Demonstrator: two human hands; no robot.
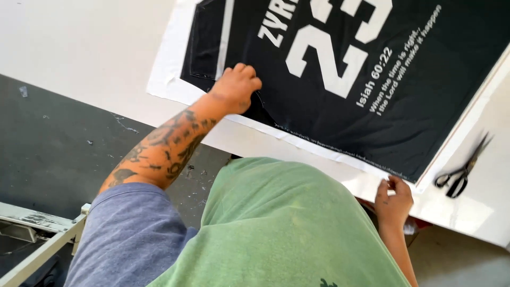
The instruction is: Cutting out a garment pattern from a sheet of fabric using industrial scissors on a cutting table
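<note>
Head view: the black printed sheet (340,79) lies flat on the white table (79,48), its long axis running along the near edge. The left hand (236,87) presses loosely curled on the sheet's near-left corner. The right hand (393,199) pinches its white paper border (319,151) at the near-right corner. Scissors (461,170) lie just right.

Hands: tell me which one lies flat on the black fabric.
The left hand, on the tattooed arm, presses on the black printed fabric. The right hand only pinches the sheet's white edge.
</note>
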